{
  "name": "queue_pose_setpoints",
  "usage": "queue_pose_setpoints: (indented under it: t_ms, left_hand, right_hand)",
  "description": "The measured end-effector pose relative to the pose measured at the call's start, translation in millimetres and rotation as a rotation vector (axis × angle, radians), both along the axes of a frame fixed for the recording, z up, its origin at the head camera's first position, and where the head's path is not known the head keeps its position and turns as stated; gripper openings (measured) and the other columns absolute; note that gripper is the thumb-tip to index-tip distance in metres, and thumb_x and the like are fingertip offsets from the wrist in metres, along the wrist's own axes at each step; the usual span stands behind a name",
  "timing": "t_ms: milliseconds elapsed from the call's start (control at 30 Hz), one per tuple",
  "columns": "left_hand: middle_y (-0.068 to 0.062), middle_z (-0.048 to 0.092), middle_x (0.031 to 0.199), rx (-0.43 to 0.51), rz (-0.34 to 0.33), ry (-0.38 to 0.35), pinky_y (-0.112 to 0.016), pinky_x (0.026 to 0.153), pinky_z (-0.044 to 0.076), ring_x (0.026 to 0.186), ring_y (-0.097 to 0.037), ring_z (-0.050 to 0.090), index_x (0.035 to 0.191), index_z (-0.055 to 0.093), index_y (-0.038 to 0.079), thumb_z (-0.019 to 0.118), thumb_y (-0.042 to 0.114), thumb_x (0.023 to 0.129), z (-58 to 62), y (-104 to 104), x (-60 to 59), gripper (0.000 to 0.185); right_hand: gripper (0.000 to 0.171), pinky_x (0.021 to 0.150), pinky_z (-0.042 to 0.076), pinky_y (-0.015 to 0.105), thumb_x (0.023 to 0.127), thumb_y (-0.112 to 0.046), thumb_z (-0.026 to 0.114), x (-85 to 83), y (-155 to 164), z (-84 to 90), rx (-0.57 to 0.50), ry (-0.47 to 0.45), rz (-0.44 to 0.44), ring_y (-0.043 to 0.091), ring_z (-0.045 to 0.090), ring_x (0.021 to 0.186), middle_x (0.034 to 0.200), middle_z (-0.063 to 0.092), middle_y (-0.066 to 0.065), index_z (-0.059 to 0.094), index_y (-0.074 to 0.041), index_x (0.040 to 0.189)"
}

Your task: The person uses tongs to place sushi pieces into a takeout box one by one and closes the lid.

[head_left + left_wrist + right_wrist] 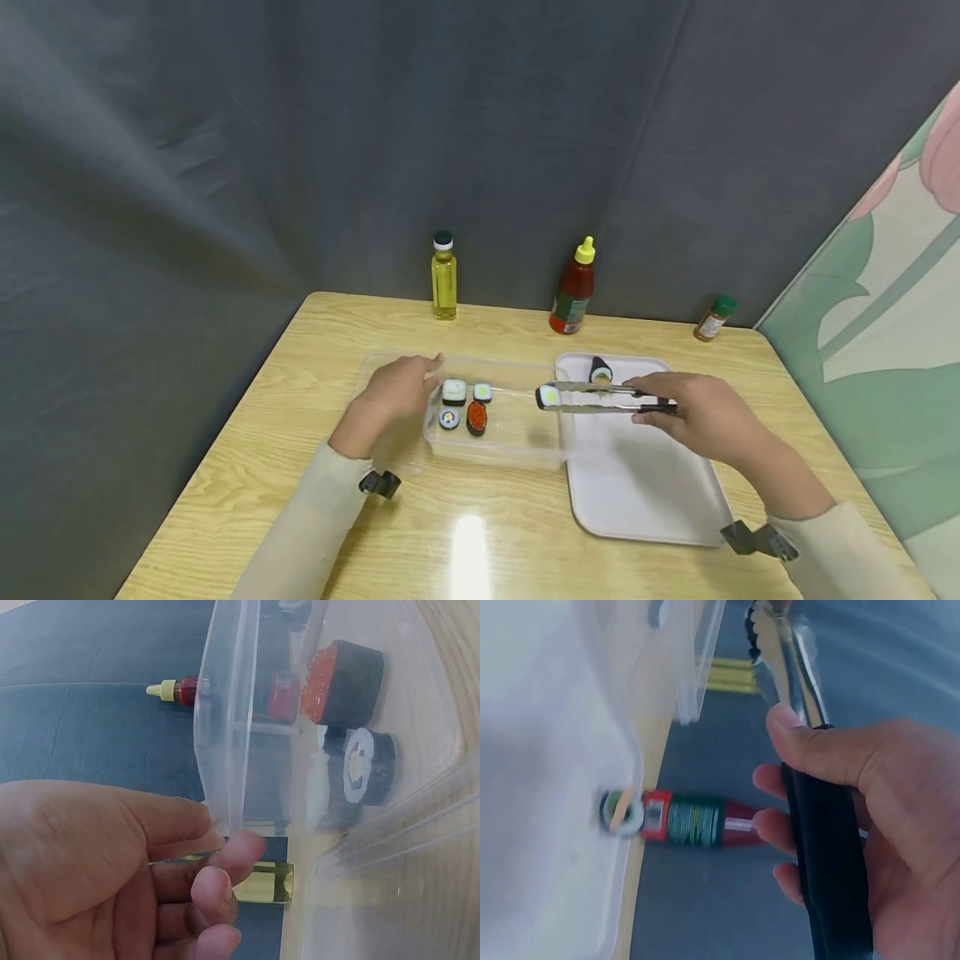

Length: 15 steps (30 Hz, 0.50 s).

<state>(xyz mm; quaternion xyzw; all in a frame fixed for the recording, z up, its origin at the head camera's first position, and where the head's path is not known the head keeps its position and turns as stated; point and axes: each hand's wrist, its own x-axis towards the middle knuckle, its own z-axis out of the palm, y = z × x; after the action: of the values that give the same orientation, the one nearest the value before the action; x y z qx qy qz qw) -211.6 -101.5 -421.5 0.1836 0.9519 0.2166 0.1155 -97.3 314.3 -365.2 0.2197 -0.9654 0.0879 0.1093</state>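
Observation:
My right hand (697, 412) grips metal tongs (600, 398) by their black handles (826, 862). The tong tips pinch a rice sushi piece with a green centre (548, 397) above the right rim of a clear plastic container (517, 454). Several sushi pieces lie in that container, among them a red roe piece (341, 682) and a black roll (367, 766). My left hand (393, 392) holds the container's left rim (225, 750), fingers curled against the wall. To the right, a white tray (637, 492) carries one roll (601, 370) at its far edge.
An oil bottle (443, 277), a red sauce bottle (573, 287) and a small spice jar (714, 318) stand along the back of the wooden table (480, 533). A dark curtain hangs behind and to the left; a painted panel stands at the right.

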Motion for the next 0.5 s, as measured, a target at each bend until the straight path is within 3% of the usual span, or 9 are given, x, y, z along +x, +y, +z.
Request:
queue_pose_setpoints:
  t_ms: [67,267,367,433,500]
  left_hand:
    - [-0.009,0.062,0.152,-0.005,0.034,0.040,-0.031,0.062,0.047,0.118,-0.030,0.071,0.154,0.055,0.017,0.062,0.029,0.108,2.2,0.2,-0.5,0.048]
    - [-0.008,0.074,0.135,0.041,0.069,0.091,-0.029,0.068,0.053,0.093,-0.020,0.075,0.131,0.075,0.011,0.070,0.027,0.104,3.8,1.8,-2.0,0.032]
    - [-0.007,0.080,0.100,0.031,0.048,0.108,-0.027,0.062,0.046,0.074,-0.014,0.066,0.101,0.083,0.005,0.067,0.025,0.106,3.0,2.6,-2.8,0.026]
    - [-0.002,0.063,0.073,0.011,0.030,0.119,-0.027,0.059,0.040,0.062,-0.012,0.050,0.074,0.071,0.006,0.065,0.025,0.107,2.8,3.3,-3.3,0.039]
    - [0.001,0.040,0.065,-0.010,0.013,0.124,-0.027,0.058,0.035,0.060,-0.013,0.039,0.061,0.050,0.013,0.064,0.025,0.108,2.8,3.4,-3.3,0.050]
  right_hand:
    - [0.038,0.071,0.056,0.035,0.087,-0.026,0.087,-4.0,-11.5,0.7,0.020,-0.023,0.011,0.013,0.075,0.089,0.117,0.081,0.000,0.079,-0.021,0.124]
    - [0.036,0.077,0.061,0.045,0.087,-0.027,0.087,-16.4,-40.1,-4.7,0.120,-0.073,0.031,0.025,0.077,0.101,0.116,0.081,0.001,0.080,-0.017,0.122]
    - [0.034,0.075,0.061,0.043,0.085,-0.025,0.090,-21.3,-50.9,-9.7,0.145,-0.061,0.059,0.021,0.076,0.091,0.107,0.081,-0.001,0.081,-0.016,0.117]
    - [0.033,0.073,0.060,0.041,0.083,-0.023,0.091,-23.8,-57.8,-11.6,0.148,-0.051,0.079,0.018,0.075,0.087,0.104,0.081,-0.003,0.081,-0.017,0.114]
    - [0.032,0.073,0.060,0.040,0.082,-0.020,0.092,-26.2,-65.0,-12.4,0.148,-0.051,0.098,0.017,0.074,0.085,0.103,0.081,-0.004,0.081,-0.018,0.113]
